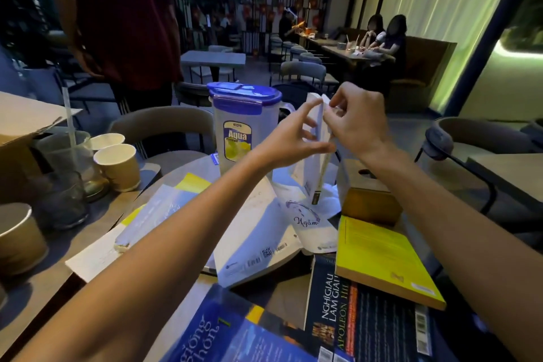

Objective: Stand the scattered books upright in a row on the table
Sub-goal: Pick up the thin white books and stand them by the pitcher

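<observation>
Held upright between both hands, long axis vertical: white book [316,138], left hand [289,138] fingers spread against its cover, right hand [357,123] pinched on its top edge, above the table [282,294].

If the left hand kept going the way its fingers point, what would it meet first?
Probably the upright white book, which the left hand already pinches near its top edge opposite the right hand. Depth is hard to judge.
</observation>
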A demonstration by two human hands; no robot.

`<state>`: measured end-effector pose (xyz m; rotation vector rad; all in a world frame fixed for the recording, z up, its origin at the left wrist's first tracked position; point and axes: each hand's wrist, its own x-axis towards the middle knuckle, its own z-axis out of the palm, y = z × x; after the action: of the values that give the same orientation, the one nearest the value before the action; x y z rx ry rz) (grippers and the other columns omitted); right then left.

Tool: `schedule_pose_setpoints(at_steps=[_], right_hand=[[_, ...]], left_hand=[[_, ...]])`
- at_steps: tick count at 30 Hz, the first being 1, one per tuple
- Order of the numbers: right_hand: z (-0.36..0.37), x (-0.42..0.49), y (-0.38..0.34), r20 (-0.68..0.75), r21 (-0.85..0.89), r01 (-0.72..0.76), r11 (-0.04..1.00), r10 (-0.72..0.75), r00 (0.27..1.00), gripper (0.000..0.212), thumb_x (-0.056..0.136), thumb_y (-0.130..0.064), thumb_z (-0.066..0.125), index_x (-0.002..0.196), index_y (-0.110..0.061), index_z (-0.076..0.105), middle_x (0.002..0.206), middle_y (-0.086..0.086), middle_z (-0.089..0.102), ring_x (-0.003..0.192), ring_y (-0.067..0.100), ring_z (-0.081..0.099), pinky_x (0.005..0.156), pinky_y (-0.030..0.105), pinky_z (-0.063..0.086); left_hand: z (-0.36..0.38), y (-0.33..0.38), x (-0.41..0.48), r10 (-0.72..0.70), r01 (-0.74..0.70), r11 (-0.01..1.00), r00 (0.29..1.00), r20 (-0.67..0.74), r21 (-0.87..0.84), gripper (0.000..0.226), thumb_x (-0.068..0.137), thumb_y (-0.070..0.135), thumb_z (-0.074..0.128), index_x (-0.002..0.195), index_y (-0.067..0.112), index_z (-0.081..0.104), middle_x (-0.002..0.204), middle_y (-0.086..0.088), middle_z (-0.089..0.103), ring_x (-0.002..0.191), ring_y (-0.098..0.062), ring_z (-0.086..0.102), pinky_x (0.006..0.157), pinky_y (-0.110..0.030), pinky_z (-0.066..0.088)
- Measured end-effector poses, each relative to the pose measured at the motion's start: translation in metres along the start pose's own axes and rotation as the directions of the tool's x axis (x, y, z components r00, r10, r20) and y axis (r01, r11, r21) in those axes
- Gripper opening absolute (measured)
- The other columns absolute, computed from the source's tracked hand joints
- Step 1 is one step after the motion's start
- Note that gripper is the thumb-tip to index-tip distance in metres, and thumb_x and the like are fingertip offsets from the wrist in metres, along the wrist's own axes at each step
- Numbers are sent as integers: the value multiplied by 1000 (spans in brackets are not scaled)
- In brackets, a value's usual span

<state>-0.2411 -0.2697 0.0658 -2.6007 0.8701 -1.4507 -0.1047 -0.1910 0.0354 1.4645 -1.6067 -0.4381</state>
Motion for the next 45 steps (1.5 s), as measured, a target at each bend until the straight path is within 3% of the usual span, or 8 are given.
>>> schedule_pose_setpoints(at_steps=[6,11,15,25,29,35,40,45], right_hand=[[35,-9,4,66,-51,-19,999,22,998,11,91,-13,65,86,-4,61,77,10,62,70,28,62,58,37,50],[37,-8,10,115,-80,-52,995,61,991,14,91,-19,62,95,-6,61,84,10,62,77,28,60,61,34,44],[35,-6,11,249,-148,-68,987,103,963,26,91,-20,60,114,-6,60,103,16,66,90,34,63,73,46,54],[21,-13,20,190,-126,-74,989,97,977,22,85,-8,60,106,-5,53,100,15,56,84,32,56,65,39,46],[19,-22,24,212,-155,-46,987,79,974,24,86,-8,62,107,-6,52,99,15,57,84,31,59,68,42,53],[23,-23,22,251,-181,-105,978,149,956,31,85,-9,59,115,-5,52,105,18,54,87,36,54,68,42,46],[29,-25,18,241,-146,-86,986,120,963,38,87,-8,56,125,-4,59,113,20,57,95,39,57,80,46,51],[35,-25,11,225,-79,-82,993,98,969,32,90,-13,59,121,-10,67,109,16,56,88,35,58,72,35,44]], left_hand=[[18,-29,4,-56,54,997,998,-41,-51,90,84,29,78,155,23,23,128,-10,56,105,-19,70,90,-36,59],[24,-37,2,-44,34,993,995,-93,-111,83,87,23,75,154,21,26,127,-9,59,106,-18,69,85,-22,58],[31,-35,0,-46,29,989,992,-114,-142,71,92,15,69,152,19,31,116,-3,61,107,-15,66,81,-24,59],[46,-21,8,24,-50,976,992,-124,-211,60,93,3,64,145,18,38,119,-8,60,100,-9,66,77,-22,60],[51,-23,7,-3,-14,978,997,-82,-206,61,92,5,65,145,17,38,121,-9,60,98,-7,67,77,-24,61],[40,-41,-7,-67,62,995,996,60,73,41,95,25,64,134,16,52,120,-6,64,99,-15,69,81,-30,59],[20,-72,-30,-225,95,826,959,171,556,28,97,27,60,123,17,64,118,-9,66,104,-22,61,84,-31,48],[13,-77,-37,-246,36,744,943,224,667,26,98,39,56,115,23,68,110,-6,71,91,-22,61,81,-34,53]])
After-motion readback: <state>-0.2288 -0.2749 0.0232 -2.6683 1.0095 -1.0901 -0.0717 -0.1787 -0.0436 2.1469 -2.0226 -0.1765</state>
